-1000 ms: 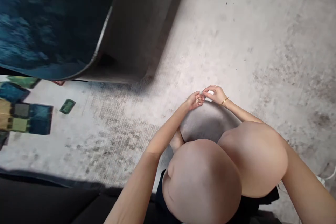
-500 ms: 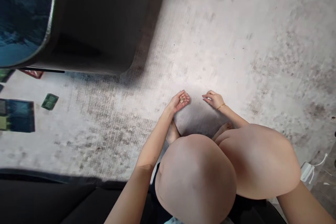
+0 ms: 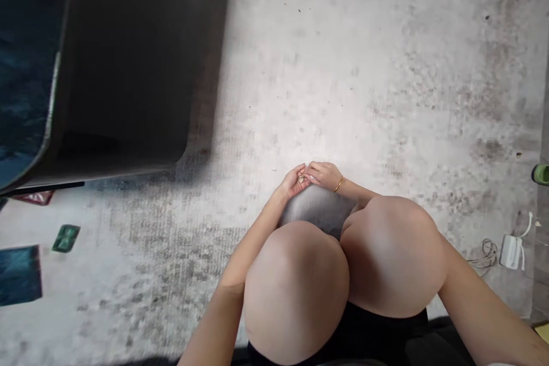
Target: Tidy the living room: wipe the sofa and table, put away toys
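My left hand (image 3: 295, 182) is cupped with its palm up beyond my knees. In it lie a few small pale, gold-tinted bits (image 3: 301, 179), too small to name. My right hand (image 3: 325, 175), with a gold bracelet (image 3: 338, 184) at the wrist, meets the left one from the side. Its thumb and fingers are pinched together at the left fingertips. Whatever sits in that pinch is too small to make out. Under both hands is a smooth grey rounded surface (image 3: 315, 206), partly hidden by my knees.
A large dark piece of furniture (image 3: 137, 68) with a glossy top fills the upper left. On the pale, blotchy rug (image 3: 300, 68) lie a green packet (image 3: 66, 238) and a dark blue one (image 3: 19, 274). To the right are a white adapter (image 3: 511, 251) with cables and a green object (image 3: 541, 174).
My right hand has come leftward from a gap to touch the left hand. The left hand stays cupped around the bits. The view has shifted, with the furniture now farther left.
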A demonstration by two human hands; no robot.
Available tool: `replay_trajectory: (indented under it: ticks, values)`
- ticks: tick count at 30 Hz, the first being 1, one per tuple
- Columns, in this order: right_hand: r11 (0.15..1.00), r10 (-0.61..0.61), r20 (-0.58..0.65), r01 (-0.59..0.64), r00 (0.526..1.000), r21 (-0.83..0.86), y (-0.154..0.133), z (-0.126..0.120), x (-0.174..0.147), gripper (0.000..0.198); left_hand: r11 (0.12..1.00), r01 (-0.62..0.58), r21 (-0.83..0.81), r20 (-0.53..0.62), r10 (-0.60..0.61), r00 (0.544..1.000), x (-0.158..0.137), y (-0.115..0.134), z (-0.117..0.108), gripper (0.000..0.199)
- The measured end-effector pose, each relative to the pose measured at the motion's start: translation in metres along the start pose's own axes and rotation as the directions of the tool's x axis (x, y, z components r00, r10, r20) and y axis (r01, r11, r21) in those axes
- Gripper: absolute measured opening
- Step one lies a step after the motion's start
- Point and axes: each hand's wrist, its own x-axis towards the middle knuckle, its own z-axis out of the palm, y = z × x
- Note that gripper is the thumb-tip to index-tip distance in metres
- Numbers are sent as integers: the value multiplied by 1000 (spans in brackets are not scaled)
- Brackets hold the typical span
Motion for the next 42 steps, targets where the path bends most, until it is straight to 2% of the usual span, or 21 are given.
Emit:
replay_trajectory:
  ticks: [3, 5, 6, 8, 10, 11, 12, 15, 18, 21, 23, 24, 26, 28, 31, 36, 39, 42]
  values:
    - [996, 60, -87, -54, 994, 71, 12, -21, -3, 28, 998, 10, 60, -53, -7, 999, 5, 16, 28, 40]
    - [980, 138, -208, -103, 968, 169, 38, -36, -7, 26, 994, 36, 101, -38, -32, 999, 6, 27, 46, 41]
    - [965, 210, -268, -157, 940, 208, 56, -42, -11, 26, 993, 41, 115, -22, -39, 999, 7, 31, 56, 44]
    - [906, 415, -346, -346, 841, 246, 97, -51, -21, 28, 993, 41, 114, 13, -43, 999, 6, 35, 75, 51]
    - [804, 594, -349, -543, 724, 242, 138, -52, -32, 30, 995, 50, 81, 25, -52, 998, 3, 31, 94, 56]
    - [764, 644, -337, -601, 687, 236, 156, -51, -37, 31, 996, 65, 67, 16, -66, 998, 2, 25, 104, 57]
    - [742, 668, -323, -629, 670, 231, 170, -48, -41, 32, 996, 78, 53, -1, -78, 997, 0, 17, 114, 57]
    - [759, 651, -299, -605, 698, 239, 192, -39, -47, 32, 996, 83, 25, -68, -82, 994, -9, -12, 142, 57]
    - [793, 608, -270, -561, 746, 235, 194, -39, -47, 30, 997, 66, 50, -165, -57, 985, -23, -32, 168, 57]
    - [831, 556, -220, -533, 802, 158, 191, -47, -44, 29, 992, -16, 122, -221, 43, 974, -37, -37, 199, 57]
    - [845, 535, -192, -525, 823, 104, 192, -52, -40, 28, 983, -67, 172, -171, 97, 980, -41, -35, 224, 55]
    - [841, 541, -190, -532, 820, 100, 193, -55, -35, 28, 978, -67, 197, -131, 94, 987, -40, -34, 237, 54]
    - [814, 581, -214, -560, 785, 157, 195, -60, -21, 28, 971, -41, 236, -61, 57, 996, -31, -29, 258, 52]
    - [791, 609, -253, -554, 752, 260, 199, -66, -1, 28, 973, -38, 230, -24, 45, 999, -15, -19, 269, 51]
    - [786, 604, -285, -498, 744, 366, 204, -76, 37, 27, 989, -69, 133, -27, 73, 997, 18, 5, 258, 51]
    - [778, 620, -277, -527, 735, 342, 206, -80, 85, 25, 998, -37, -53, -184, 27, 983, 66, 45, 188, 50]
    - [780, 622, -277, -550, 733, 297, 207, -77, 97, 24, 993, -21, -117, -194, -2, 981, 84, 53, 149, 51]
    - [777, 629, -257, -588, 733, 224, 207, -80, 104, 24, 982, 6, -187, -176, -40, 984, 98, 58, 128, 52]
